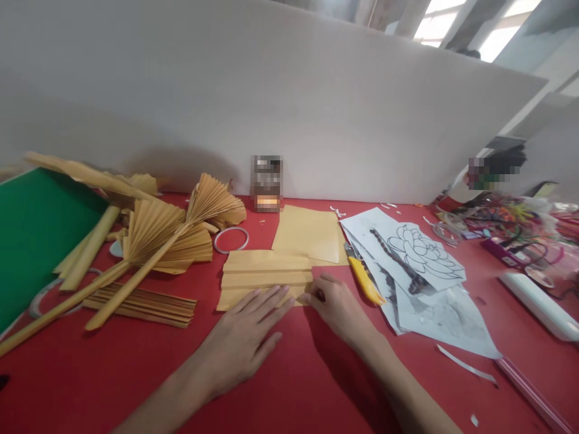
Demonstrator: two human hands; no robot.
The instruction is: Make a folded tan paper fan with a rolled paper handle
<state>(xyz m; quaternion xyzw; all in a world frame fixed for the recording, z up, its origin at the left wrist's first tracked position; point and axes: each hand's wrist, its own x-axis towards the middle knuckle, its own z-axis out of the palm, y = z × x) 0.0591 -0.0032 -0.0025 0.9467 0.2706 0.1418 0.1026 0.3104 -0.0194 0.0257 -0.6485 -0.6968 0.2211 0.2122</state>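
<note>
A yellow-tan sheet of paper (253, 279) with several crosswise pleats lies on the red tabletop in front of me. My left hand (246, 334) rests flat on its near edge, fingers stretched out and slightly apart. At the sheet's near right corner, my right hand (332, 304) has its fingers curled, thumb and forefinger pinching the edge. Just behind the pleated sheet are flat yellow-tan sheets (307, 232). A yellow utility knife (365, 280) lies to the right of my right hand.
Pleated paper fans (158, 235) on rolled sticks and a stack of folded strips (142, 304) lie left. White tape rings (231, 239) are nearby. Drawings (418, 253), a white bar (540, 306) and tangled coloured items (511, 217) lie right. A pale partition (271, 90) stands behind.
</note>
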